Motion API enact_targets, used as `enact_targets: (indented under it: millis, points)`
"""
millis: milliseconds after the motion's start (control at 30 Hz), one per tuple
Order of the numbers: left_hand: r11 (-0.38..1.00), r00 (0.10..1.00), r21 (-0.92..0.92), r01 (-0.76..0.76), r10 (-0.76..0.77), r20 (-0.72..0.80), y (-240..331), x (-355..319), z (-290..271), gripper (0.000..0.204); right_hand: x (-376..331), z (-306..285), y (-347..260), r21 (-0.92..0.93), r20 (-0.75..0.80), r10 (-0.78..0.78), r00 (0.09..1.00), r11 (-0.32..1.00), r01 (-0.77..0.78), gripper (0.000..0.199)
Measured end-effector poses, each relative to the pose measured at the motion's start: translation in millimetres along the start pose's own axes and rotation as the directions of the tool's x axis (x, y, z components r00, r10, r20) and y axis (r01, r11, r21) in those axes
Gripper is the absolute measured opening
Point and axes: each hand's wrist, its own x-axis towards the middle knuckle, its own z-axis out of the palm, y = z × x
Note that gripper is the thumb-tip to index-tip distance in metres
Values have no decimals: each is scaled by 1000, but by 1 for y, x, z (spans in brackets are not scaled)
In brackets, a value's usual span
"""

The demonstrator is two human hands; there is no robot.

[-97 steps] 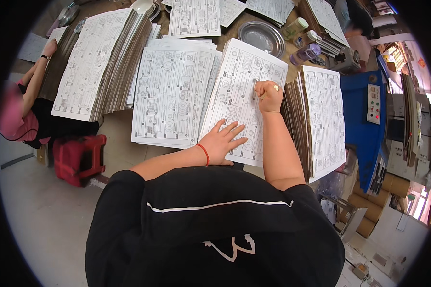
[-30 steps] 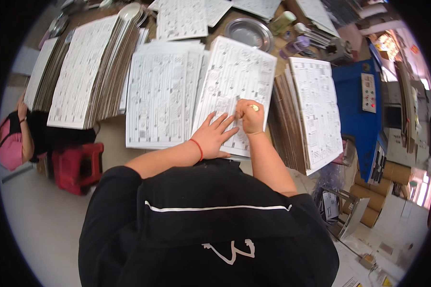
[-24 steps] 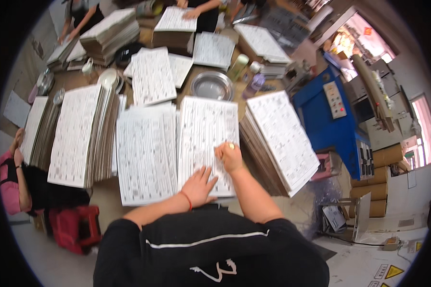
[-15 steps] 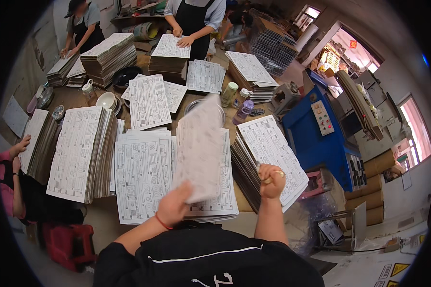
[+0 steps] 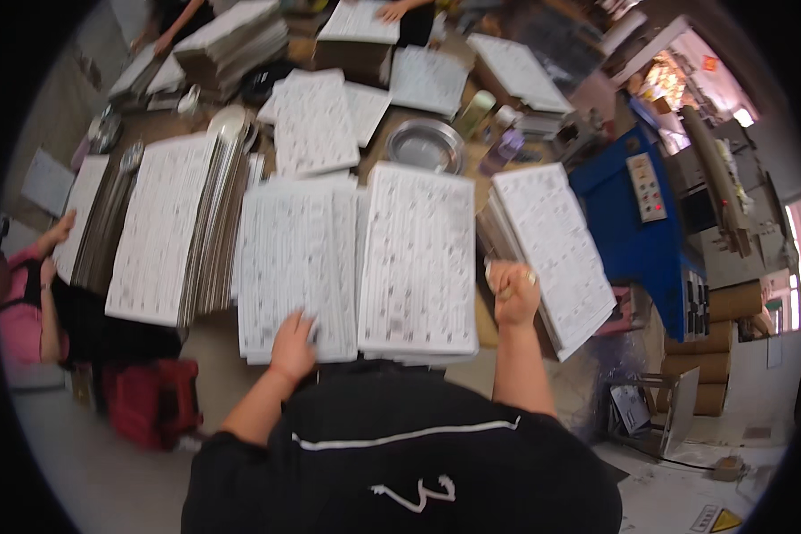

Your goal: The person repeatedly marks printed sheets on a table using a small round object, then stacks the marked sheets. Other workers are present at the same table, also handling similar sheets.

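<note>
My left hand (image 5: 294, 347) rests at the near edge of a stack of printed sheets (image 5: 285, 258), its fingers stretched out on the top sheet and slightly blurred. Close to its right lies another stack of printed sheets (image 5: 420, 258), its top sheet flat. To the right of that stack my right hand (image 5: 514, 298) is closed in a fist around something small and pale, too hidden to name. Beyond the fist, a tilted stack of printed boards (image 5: 556, 258) leans at the table's right side.
A tall stack of boards (image 5: 162, 231) stands at the left, near a person's pink sleeve (image 5: 27, 258). Farther back are loose sheets (image 5: 316, 120), a metal bowl (image 5: 425, 147) and a purple-lidded bottle (image 5: 505, 149). A blue machine (image 5: 632, 222) stands at the right, a red stool (image 5: 151, 400) at lower left.
My left hand has let go of the sheet it held raised over the right stack and moved left onto the left stack. My right hand stays a fist. The whole view has shifted.
</note>
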Motion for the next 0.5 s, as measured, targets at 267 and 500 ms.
enact_targets:
  millis: [267, 500]
  points:
    - [903, 867, -59, -425, 425, 259, 142, 69, 34, 90, 36, 31, 106, 157, -59, 213, 975, 967, -201, 22]
    - [887, 859, 32, -461, 436, 270, 138, 72, 50, 88, 90, 30, 144, 249, -130, 208, 969, 953, -171, 22]
